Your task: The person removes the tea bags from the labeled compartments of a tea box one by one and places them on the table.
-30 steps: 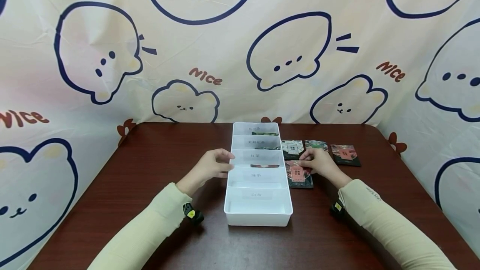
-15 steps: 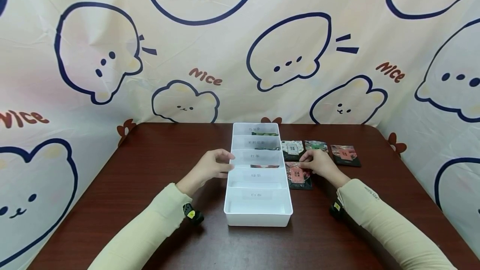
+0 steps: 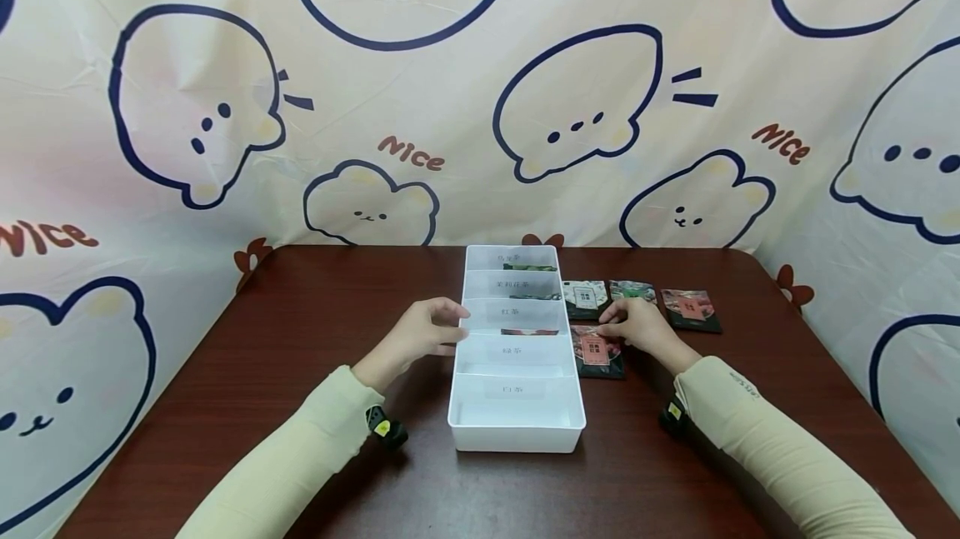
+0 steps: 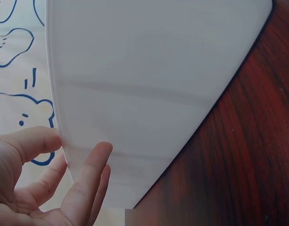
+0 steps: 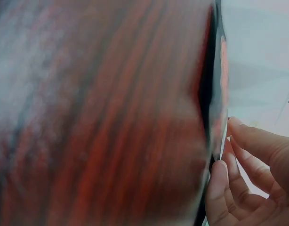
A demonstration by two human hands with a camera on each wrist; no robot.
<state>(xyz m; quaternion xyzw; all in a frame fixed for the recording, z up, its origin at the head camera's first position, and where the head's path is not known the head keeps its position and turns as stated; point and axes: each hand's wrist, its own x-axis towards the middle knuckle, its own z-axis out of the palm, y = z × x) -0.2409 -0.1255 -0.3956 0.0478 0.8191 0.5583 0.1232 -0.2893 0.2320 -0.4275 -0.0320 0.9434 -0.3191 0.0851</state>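
Note:
A long white divided box (image 3: pixel 517 436) stands on the table, its compartments marked with Chinese labels. My left hand (image 3: pixel 412 337) rests its fingertips against the box's left side, and in the left wrist view its fingers (image 4: pixel 90 176) are loosely bent beside the white wall (image 4: pixel 135 56). To the right of the box, my right hand (image 3: pixel 637 325) pinches the upper right edge of a red and black tea sachet (image 3: pixel 596 354). The right wrist view shows this sachet (image 5: pixel 220 103) nearly edge-on, with the fingers (image 5: pixel 219 181) at its border.
Behind the held sachet lie a white and dark sachet (image 3: pixel 585 297), a green one (image 3: pixel 632 288) partly hidden by my right hand, and a red one (image 3: pixel 692 308). Sachet edges show in the three far compartments. A patterned cloth (image 3: pixel 465 106) hangs behind the brown table (image 3: pixel 337 289).
The red sachet under my right hand has shifted very slightly towards the near left. Both hands and the box have stayed almost in place.

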